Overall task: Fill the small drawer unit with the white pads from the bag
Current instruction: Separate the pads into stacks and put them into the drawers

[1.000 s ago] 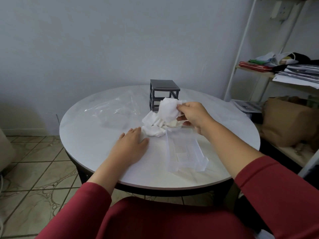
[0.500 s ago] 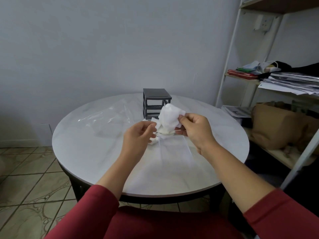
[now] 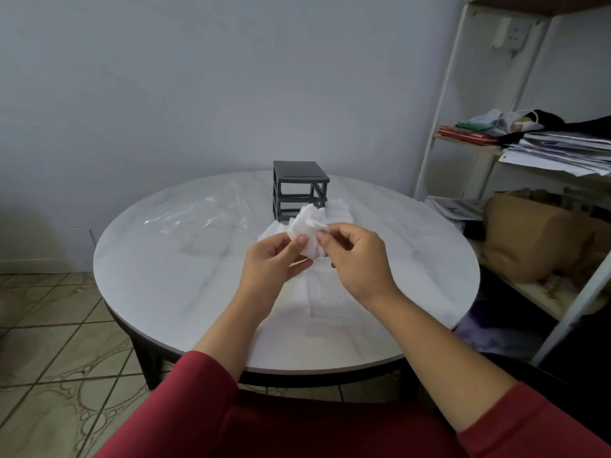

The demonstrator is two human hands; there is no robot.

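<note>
Pinching white pads (image 3: pixel 305 231) at frame centre: left hand (image 3: pixel 274 259) and right hand (image 3: pixel 357 259) both clamped on wad. Drawer unit (image 3: pixel 299 190) stood just above it in frame; faint clear drawer (image 3: pixel 330 299) lay directly below hands, right hand slightly nearer.

tabletop (image 3: pixel 165 276): smooth, marbled, faint sheen | drawer unit (image 3: pixel 299 190): dark matt plastic | pads (image 3: pixel 305 231): soft white fibre | bag (image 3: pixel 198 214): clear glossy film
</note>
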